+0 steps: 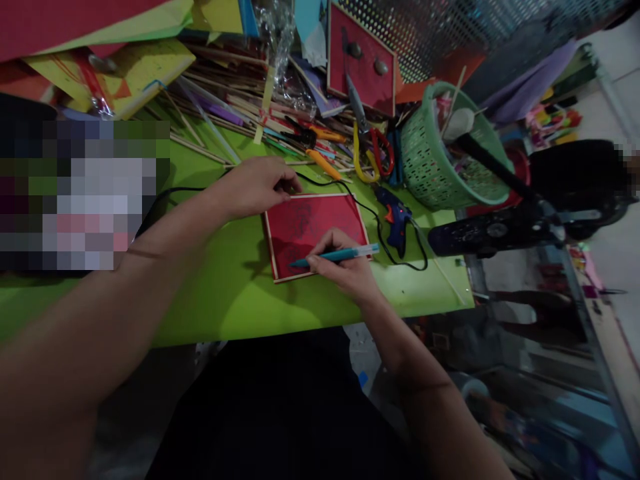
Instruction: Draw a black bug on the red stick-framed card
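As right hand holds pen crosswise, tip left

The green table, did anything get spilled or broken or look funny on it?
Yes, the thin sticks look messy: they point every which way, with crinkled clear plastic on them. The black cord loops untidily around the blue glue gun. I can't see any spill or anything clearly broken.

Head-worn view, facing forward and down
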`<state>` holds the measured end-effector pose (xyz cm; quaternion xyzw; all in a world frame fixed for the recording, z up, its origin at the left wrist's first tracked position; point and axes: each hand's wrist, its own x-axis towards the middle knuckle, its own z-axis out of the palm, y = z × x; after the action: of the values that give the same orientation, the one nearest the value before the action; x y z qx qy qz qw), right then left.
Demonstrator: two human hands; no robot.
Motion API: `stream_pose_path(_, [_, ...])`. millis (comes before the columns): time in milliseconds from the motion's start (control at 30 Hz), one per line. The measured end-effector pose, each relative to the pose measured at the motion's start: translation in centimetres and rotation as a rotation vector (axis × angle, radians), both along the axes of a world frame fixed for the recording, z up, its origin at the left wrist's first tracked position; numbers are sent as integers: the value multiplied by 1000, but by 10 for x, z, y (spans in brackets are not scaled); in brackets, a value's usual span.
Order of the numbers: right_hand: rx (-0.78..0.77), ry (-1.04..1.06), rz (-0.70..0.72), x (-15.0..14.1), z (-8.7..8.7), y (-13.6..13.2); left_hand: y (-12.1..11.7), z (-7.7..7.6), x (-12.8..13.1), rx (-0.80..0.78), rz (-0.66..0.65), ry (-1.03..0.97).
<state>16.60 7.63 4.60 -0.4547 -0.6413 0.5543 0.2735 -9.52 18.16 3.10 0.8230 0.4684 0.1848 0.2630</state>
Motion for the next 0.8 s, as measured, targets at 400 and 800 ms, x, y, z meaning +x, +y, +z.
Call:
stream_pose_path(400, [10,-16,18,-1,2,1,3,-5,-2,12,-9,-29])
stream_pose_path(800, [10,-44,-9,1,2,1,1,-2,-1,-21,-2,-25])
